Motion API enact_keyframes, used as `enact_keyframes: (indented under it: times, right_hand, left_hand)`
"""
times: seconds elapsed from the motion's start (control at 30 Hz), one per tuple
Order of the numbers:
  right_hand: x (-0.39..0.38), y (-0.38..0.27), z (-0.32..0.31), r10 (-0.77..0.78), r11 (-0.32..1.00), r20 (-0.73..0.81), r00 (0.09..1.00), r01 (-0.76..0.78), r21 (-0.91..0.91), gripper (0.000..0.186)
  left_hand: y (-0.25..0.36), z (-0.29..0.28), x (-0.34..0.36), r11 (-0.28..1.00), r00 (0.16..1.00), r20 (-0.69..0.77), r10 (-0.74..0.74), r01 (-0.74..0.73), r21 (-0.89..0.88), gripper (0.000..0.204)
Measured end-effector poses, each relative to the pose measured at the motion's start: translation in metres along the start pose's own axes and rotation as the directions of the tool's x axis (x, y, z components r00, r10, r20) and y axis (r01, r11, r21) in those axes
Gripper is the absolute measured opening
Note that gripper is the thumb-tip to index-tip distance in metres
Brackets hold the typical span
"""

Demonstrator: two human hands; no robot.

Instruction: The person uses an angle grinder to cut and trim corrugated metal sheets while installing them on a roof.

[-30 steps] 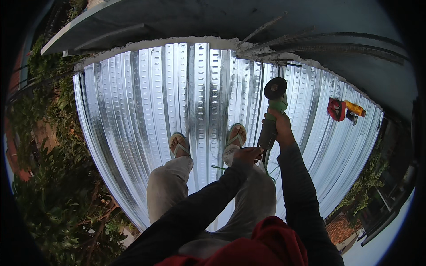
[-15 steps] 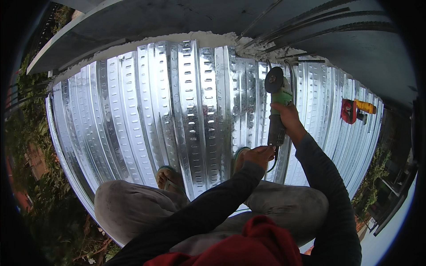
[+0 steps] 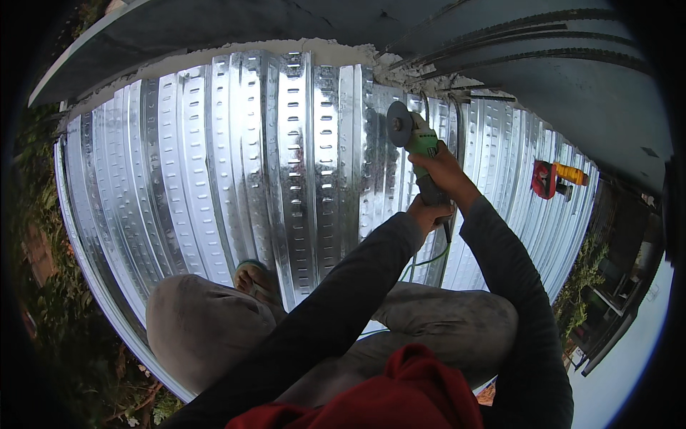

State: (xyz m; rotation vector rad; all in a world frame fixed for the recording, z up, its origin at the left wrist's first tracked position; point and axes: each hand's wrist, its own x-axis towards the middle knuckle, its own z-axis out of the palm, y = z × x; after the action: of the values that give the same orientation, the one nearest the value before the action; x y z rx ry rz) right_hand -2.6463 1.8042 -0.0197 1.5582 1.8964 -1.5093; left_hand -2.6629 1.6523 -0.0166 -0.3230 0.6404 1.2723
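An angle grinder [image 3: 423,145] with a green and dark body is held in both my hands over ribbed, shiny metal decking [image 3: 236,157]. My right hand [image 3: 444,171] wraps round the middle of its body. Closer to me, my left hand [image 3: 427,214] is closed round the rear end, where the cord comes out. The dark round disc [image 3: 399,124] points away from me, tilted to the left. Whether it touches the metal or spins, I cannot tell. Dark bent bars [image 3: 459,136] stand just right of the grinder's head.
A red and yellow tool [image 3: 554,179] lies on the decking at the right. Steel rods [image 3: 529,44] jut out at the far right above rough concrete [image 3: 343,54]. A green cord [image 3: 434,259] trails near my knee. My sandalled foot [image 3: 255,281] rests on the decking; foliage lies beyond its left edge.
The grinder has shifted left and tilted, its disc swinging leftward. My left hand has moved forward and closed more fully round its rear end. My view has shifted slightly.
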Motion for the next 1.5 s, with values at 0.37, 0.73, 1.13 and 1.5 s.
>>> enact_keyframes:
  times: [0.37,0.73,1.13,1.5]
  right_hand:
    - [0.007,-0.011,0.007,0.093,0.993,0.028,0.995,-0.095,0.076,0.072]
    - [0.007,-0.023,0.01,0.101,0.994,0.029,0.994,-0.102,0.048,0.078]
    - [0.007,-0.023,0.011,0.128,0.992,0.029,0.991,-0.128,0.005,0.08]
    - [0.007,-0.03,0.012,0.121,0.991,0.0,0.993,-0.121,-0.056,0.07]
  left_hand:
    - [0.008,0.015,0.009,1.0,0.981,-0.195,-0.015,0.013,-0.013,0.037]
    - [0.016,0.012,0.006,1.0,0.983,-0.181,-0.02,0.018,-0.013,0.038]
    - [0.016,0.012,0.002,0.998,0.986,-0.168,-0.022,0.011,-0.064,0.04]
    - [0.02,0.016,-0.004,0.999,0.985,-0.173,-0.009,0.002,-0.041,0.035]
